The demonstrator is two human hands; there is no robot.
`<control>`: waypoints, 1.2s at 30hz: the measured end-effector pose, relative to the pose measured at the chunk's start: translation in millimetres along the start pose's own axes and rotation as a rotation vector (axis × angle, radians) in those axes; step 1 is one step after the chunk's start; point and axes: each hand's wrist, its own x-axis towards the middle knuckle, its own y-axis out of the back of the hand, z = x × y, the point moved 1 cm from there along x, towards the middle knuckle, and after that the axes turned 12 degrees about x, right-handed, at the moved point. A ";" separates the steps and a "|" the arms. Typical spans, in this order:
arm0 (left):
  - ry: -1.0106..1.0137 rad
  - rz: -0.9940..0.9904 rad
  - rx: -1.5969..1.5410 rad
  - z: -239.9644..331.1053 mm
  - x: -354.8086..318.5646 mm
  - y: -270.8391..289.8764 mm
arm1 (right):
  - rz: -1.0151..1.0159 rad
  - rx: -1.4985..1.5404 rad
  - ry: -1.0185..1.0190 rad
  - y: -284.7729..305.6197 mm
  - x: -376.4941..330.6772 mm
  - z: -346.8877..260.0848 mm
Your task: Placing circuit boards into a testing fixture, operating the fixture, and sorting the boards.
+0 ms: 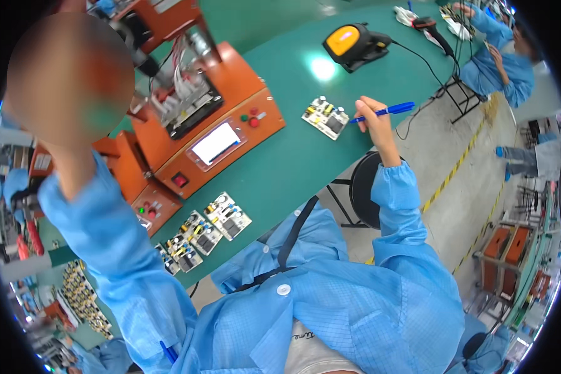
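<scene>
My right hand point(374, 119) is closed around a blue pen point(396, 109), above the right side of the green table. Its fingers are just right of a circuit board point(325, 117) that lies flat, populated with components. My left arm reaches up past the orange machine; the left hand point(70, 93) is smeared and its fingers cannot be made out. Beside the machine's front edge sit several more circuit boards point(228, 216) in a row along the table's near edge. The orange test machine point(230, 118) has a lit screen point(216, 146), buttons and a wired fixture on top.
A yellow-and-black scanner point(355, 47) stands at the far side with its cable running right. A handheld scanner point(433, 31) lies beyond it. A black stool point(366, 190) is by the table edge. Another person point(498, 62) in blue works at the far right.
</scene>
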 end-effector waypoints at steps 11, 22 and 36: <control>-0.048 -0.384 0.380 72.1 -168.4 75.1 | -0.024 -0.234 0.116 10.5 -8.0 12.2; 0.193 -0.336 0.511 93.5 -256.5 142.2 | 0.027 -0.791 0.615 -41.9 -35.1 -13.9; 0.482 -0.205 0.497 106.4 -305.2 154.7 | 0.296 -0.809 0.586 -28.9 57.5 1.1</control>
